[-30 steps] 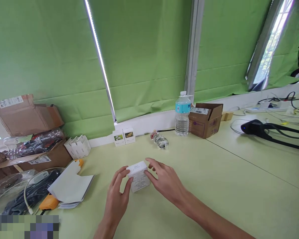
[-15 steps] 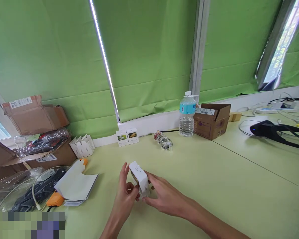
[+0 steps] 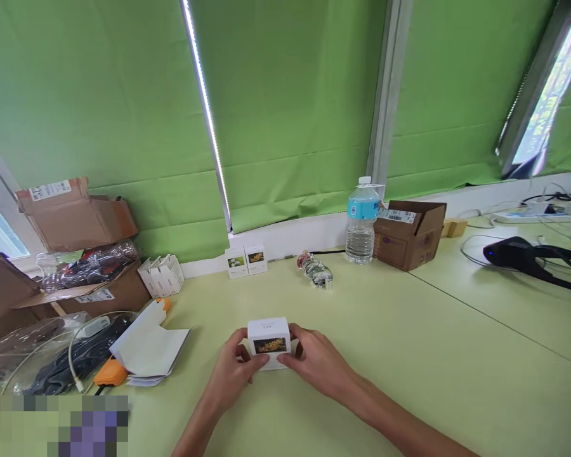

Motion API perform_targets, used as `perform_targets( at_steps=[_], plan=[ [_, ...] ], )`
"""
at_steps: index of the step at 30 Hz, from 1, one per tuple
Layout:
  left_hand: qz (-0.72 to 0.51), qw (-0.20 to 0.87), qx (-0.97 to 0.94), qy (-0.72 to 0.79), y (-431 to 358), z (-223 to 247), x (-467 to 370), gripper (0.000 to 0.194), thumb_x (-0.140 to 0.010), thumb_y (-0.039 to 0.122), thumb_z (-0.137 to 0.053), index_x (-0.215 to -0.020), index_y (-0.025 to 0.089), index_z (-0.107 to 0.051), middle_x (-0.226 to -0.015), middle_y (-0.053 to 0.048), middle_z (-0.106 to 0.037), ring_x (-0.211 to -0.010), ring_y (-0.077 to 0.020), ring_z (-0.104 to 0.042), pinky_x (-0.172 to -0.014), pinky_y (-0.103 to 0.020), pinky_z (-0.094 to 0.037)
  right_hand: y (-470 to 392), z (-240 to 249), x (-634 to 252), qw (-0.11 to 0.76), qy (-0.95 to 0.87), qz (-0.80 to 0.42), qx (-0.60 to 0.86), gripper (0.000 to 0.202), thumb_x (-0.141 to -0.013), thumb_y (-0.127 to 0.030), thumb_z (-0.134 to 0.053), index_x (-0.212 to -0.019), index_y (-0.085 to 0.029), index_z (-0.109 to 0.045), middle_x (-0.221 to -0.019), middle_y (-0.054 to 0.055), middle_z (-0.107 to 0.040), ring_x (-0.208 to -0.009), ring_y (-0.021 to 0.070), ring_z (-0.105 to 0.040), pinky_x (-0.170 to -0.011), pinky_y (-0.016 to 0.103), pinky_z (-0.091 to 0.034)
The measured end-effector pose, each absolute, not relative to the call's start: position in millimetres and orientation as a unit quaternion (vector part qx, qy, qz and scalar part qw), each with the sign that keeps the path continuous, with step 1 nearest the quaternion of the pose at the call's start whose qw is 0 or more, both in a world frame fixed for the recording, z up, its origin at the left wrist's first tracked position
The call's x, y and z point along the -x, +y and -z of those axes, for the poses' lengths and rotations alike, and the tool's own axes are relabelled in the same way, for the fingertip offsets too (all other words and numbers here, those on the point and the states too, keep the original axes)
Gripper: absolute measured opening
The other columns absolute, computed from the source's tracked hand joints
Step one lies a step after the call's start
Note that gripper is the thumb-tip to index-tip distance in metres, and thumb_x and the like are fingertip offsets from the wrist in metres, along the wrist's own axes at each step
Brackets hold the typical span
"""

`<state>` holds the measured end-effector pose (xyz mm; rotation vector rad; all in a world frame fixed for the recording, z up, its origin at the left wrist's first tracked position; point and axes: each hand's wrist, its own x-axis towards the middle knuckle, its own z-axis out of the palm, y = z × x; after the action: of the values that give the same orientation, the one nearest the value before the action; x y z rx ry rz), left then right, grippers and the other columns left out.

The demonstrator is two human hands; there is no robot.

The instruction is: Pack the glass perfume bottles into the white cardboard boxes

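One white box (image 3: 268,325) sits on or just above the table (image 3: 385,343), its picture (image 3: 270,345) on the near face; the left hand (image 3: 235,368) and right hand (image 3: 316,362) pinch opposite sides, thumbs in front, probably keeping it square and steady; two similar boxes (image 3: 238,272) stand beyond.

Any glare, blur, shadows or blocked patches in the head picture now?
Head view: glare is strongest at the far-right window, fringed purple, and the bright gap between green blinds; a pixelated block hides part of the lower-left corner; the white box in the left hand and right hand looks fairly sharp, its top lettering too small to read; table shadows look soft.
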<state>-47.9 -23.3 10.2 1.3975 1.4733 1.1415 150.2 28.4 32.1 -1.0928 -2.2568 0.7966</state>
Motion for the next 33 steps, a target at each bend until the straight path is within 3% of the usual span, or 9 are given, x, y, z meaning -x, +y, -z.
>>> perform_targets(
  at_steps=[6, 10, 13, 17, 21, 26, 33],
  plan=[
    [-0.419, 0.370, -0.573, 0.599, -27, -15, 47, 0.049, -0.073, 0.047, -0.064, -0.112, 0.019, -0.057, -0.078, -0.001, -0.063, -0.056, -0.0103, -0.049, -0.052, -0.022, -0.039, 33, -27, -146, 0.250, -0.831, -0.298, 0.398, 0.030, -0.079, -0.032, -0.057, -0.108, -0.024, -0.056, -0.097, 0.001, -0.070, -0.074, 0.0168, -0.064, -0.062, 0.024, -0.042],
    [-0.498, 0.299, -0.528, 0.619, -24, -18, 55, 0.050, -0.076, 0.056, -0.055, -0.111, 0.020, -0.053, -0.101, -0.005, -0.060, -0.057, -0.0092, -0.050, -0.052, -0.022, -0.038, 43, -20, -139, 0.247, -0.833, -0.266, 0.418, 0.032, -0.079, -0.036, -0.058, -0.109, -0.023, -0.056, -0.095, 0.002, -0.072, -0.073, 0.0187, -0.065, -0.062, 0.025, -0.041],
    [-0.529, 0.197, -0.495, 0.660, -17, -14, 66, 0.042, -0.081, 0.058, -0.047, -0.082, 0.017, -0.054, -0.076, 0.001, -0.055, -0.053, -0.0083, -0.041, -0.050, -0.021, -0.031, 59, -16, -129, 0.248, -0.837, -0.248, 0.420, 0.036, -0.080, -0.038, -0.058, -0.112, -0.022, -0.055, -0.098, 0.004, -0.071, -0.079, 0.0203, -0.066, -0.065, 0.026, -0.042],
    [-0.465, 0.210, -0.541, 0.669, -11, 0, 71, 0.044, -0.083, 0.055, -0.046, -0.059, 0.018, -0.046, -0.053, 0.005, -0.041, -0.052, -0.0090, -0.037, -0.050, -0.022, -0.025, 84, -13, -108, 0.233, -0.846, -0.206, 0.433, 0.036, -0.081, -0.040, -0.057, -0.111, -0.020, -0.055, -0.098, 0.005, -0.070, -0.081, 0.0208, -0.065, -0.065, 0.026, -0.041],
    [-0.418, 0.223, -0.570, 0.671, -13, 11, 66, 0.037, -0.081, 0.050, -0.052, -0.062, 0.018, -0.054, -0.055, 0.004, -0.051, -0.051, -0.0093, -0.041, -0.050, -0.022, -0.023, 108, -15, -81, 0.209, -0.851, -0.169, 0.451, 0.040, -0.081, -0.041, -0.058, -0.115, -0.020, -0.054, -0.100, 0.004, -0.070, -0.085, 0.0200, -0.065, -0.069, 0.025, -0.041],
    [-0.333, 0.164, -0.620, 0.692, -17, 6, 64, 0.028, -0.085, 0.041, -0.046, -0.071, 0.021, -0.058, -0.071, 0.001, -0.064, -0.059, -0.0117, -0.051, -0.055, -0.023, -0.026, 146, -20, -45, 0.201, -0.841, -0.150, 0.479, 0.040, -0.080, -0.042, -0.061, -0.112, -0.019, -0.055, -0.100, 0.007, -0.070, -0.091, 0.0227, -0.064, -0.070, 0.026, -0.040],
    [-0.291, 0.117, -0.642, 0.699, -16, 5, 63, 0.021, -0.087, 0.033, -0.042, -0.076, 0.023, -0.057, -0.082, 0.001, -0.068, -0.066, -0.0140, -0.056, -0.057, -0.024, -0.028, 203, -20, 9, 0.211, -0.806, -0.118, 0.541, 0.037, -0.084, -0.044, -0.057, -0.109, -0.017, -0.057, -0.105, 0.011, -0.067, -0.096, 0.0255, -0.062, -0.073, 0.029, -0.041]
  ],
)
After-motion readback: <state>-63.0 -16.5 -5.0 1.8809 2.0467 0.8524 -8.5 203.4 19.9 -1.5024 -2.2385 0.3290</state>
